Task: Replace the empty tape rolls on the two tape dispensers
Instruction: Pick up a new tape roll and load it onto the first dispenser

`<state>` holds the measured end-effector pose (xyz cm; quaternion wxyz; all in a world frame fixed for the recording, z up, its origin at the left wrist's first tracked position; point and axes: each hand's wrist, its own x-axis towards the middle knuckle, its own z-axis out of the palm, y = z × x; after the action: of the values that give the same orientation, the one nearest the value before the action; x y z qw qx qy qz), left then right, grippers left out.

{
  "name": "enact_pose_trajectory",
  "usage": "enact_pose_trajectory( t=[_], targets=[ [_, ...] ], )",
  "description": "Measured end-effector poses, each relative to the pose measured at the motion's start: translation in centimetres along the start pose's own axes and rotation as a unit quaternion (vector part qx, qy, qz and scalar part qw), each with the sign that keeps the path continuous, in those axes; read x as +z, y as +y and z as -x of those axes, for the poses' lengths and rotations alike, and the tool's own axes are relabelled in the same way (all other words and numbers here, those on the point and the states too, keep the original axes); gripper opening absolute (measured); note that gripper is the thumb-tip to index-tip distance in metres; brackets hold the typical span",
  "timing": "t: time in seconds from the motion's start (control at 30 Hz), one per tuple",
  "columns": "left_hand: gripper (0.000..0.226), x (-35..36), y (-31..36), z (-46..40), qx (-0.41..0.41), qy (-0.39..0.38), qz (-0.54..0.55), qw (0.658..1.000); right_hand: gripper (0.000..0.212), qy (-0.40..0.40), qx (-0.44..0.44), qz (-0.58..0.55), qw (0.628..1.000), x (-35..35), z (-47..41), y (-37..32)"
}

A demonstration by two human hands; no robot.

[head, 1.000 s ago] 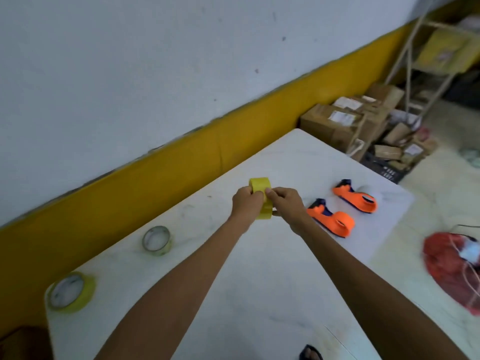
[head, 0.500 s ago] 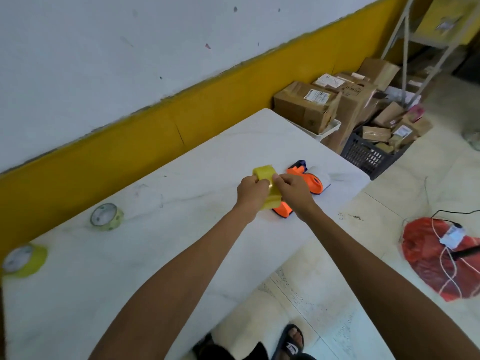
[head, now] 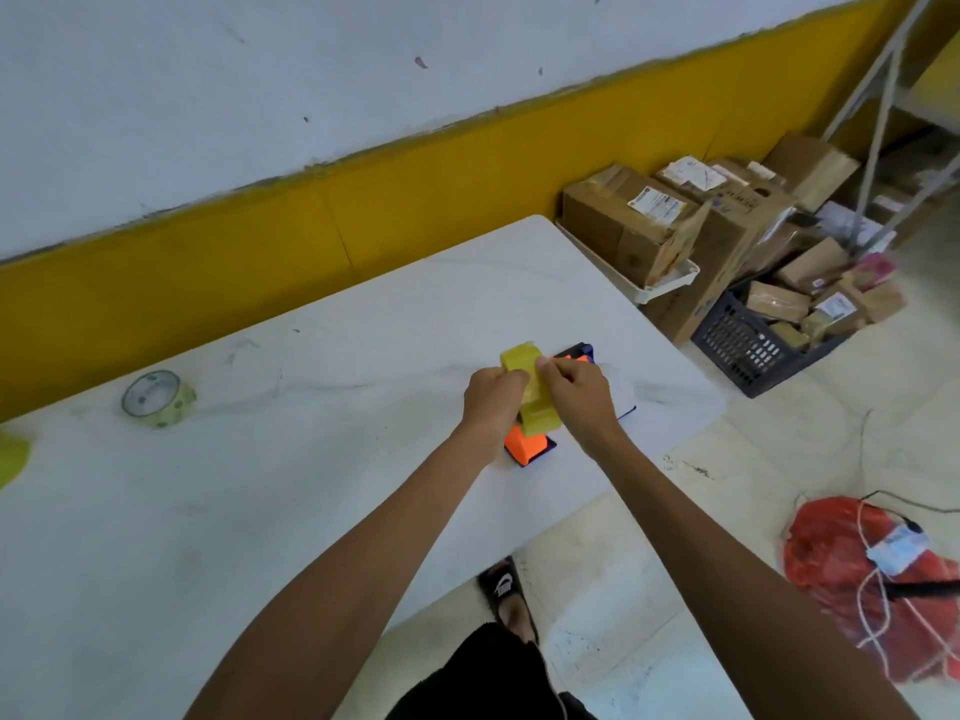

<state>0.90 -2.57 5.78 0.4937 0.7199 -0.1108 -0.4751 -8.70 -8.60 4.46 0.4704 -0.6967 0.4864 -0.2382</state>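
Both hands hold a yellow tape roll point(head: 530, 392) upright above the white table point(head: 260, 485). My left hand point(head: 491, 400) grips its left side and my right hand point(head: 574, 394) pinches its top right edge. Under the roll lies an orange tape dispenser point(head: 527, 446), mostly hidden by my hands. A second orange and dark blue dispenser point(head: 574, 353) shows just behind my right hand. A nearly used-up tape roll point(head: 156, 400) lies at the table's left. A yellow roll point(head: 10, 459) is cut off by the left frame edge.
The table's right edge drops to a tiled floor. Cardboard boxes point(head: 639, 226) and a dark crate point(head: 753, 345) of parcels stand beyond the table's right end. A red bag point(head: 852, 574) with white cord lies on the floor at right. My sandalled foot point(head: 506, 595) is below the table edge.
The view has swung so the table sits more to the left. My hands and the yellow roll now hover over the nearer orange dispenser, covering most of both dispensers.
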Motion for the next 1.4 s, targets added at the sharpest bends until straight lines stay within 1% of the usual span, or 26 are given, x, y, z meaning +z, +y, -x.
enact_pose_trajectory(
  t=[0.03, 0.13, 0.3, 0.4, 0.47, 0.57, 0.6, 0.63, 0.73, 0.87, 0.93, 1.03, 1.13, 1.23, 1.4],
  targets=[
    [0.036, 0.5, 0.2, -0.6, -0.008, -0.003, 0.008, 1.0, 0.048, 0.001, 0.008, 0.002, 1.0, -0.2, -0.8, 0.3],
    [0.028, 2.1, 0.9, -2.4, -0.033, -0.015, 0.035, 0.999, 0.045, -0.008, 0.032, -0.002, 0.999, -0.9, -3.3, 1.1],
    [0.027, 4.4, 1.3, -5.3, -0.061, -0.015, 0.053, 0.997, 0.046, -0.031, 0.08, -0.012, 0.996, -2.1, -6.7, 2.7],
    [0.016, 5.1, 0.9, -6.5, -0.072, -0.012, 0.055, 0.996, 0.047, -0.045, 0.105, -0.017, 0.993, -2.2, -7.9, 3.7],
    [0.013, 5.2, 0.6, -6.8, -0.076, 0.009, 0.042, 0.996, 0.046, -0.063, 0.116, -0.021, 0.991, -2.0, -8.3, 4.2],
    [0.026, 4.9, 0.6, -6.5, -0.067, 0.037, -0.003, 0.997, 0.038, -0.076, 0.12, -0.026, 0.99, -1.7, -8.3, 4.7],
    [0.028, 4.7, 0.4, -6.5, -0.054, 0.04, -0.021, 0.998, 0.04, -0.079, 0.12, -0.024, 0.989, -1.6, -8.3, 4.9],
    [0.025, 4.4, 0.1, -6.5, -0.04, 0.048, -0.038, 0.997, 0.042, -0.084, 0.12, -0.02, 0.989, -1.5, -8.4, 5.2],
    [0.004, 3.2, -1.1, -6.3, -0.006, 0.118, -0.07, 0.991, 0.042, -0.106, 0.127, -0.018, 0.986, -1.5, -8.9, 6.5],
    [0.011, 2.5, -3.7, -4.7, -0.028, 0.225, -0.076, 0.971, 0.039, -0.138, 0.128, -0.019, 0.982, -2.0, -9.0, 7.9],
    [0.013, 3.2, -5.1, -3.7, -0.052, 0.256, -0.08, 0.962, 0.041, -0.151, 0.127, -0.02, 0.98, -2.3, -9.2, 8.2],
    [0.028, 5.1, -6.7, -2.8, -0.109, 0.258, -0.072, 0.957, 0.044, -0.177, 0.118, -0.017, 0.977, -2.4, -9.8, 8.4],
    [0.033, 6.7, -7.0, -2.6, -0.141, 0.255, -0.037, 0.956, 0.046, -0.213, 0.094, -0.014, 0.972, -2.5, -10.0, 8.2],
    [0.032, 7.2, -6.8, -2.6, -0.14, 0.29, 0.0, 0.947, 0.044, -0.236, 0.074, -0.003, 0.969, -2.5, -10.2, 8.4],
    [0.03, 7.2, -5.2, -2.9, -0.114, 0.32, 0.031, 0.94, 0.052, -0.266, 0.043, 0.015, 0.963, -2.6, -10.2, 8.5]
  ],
)
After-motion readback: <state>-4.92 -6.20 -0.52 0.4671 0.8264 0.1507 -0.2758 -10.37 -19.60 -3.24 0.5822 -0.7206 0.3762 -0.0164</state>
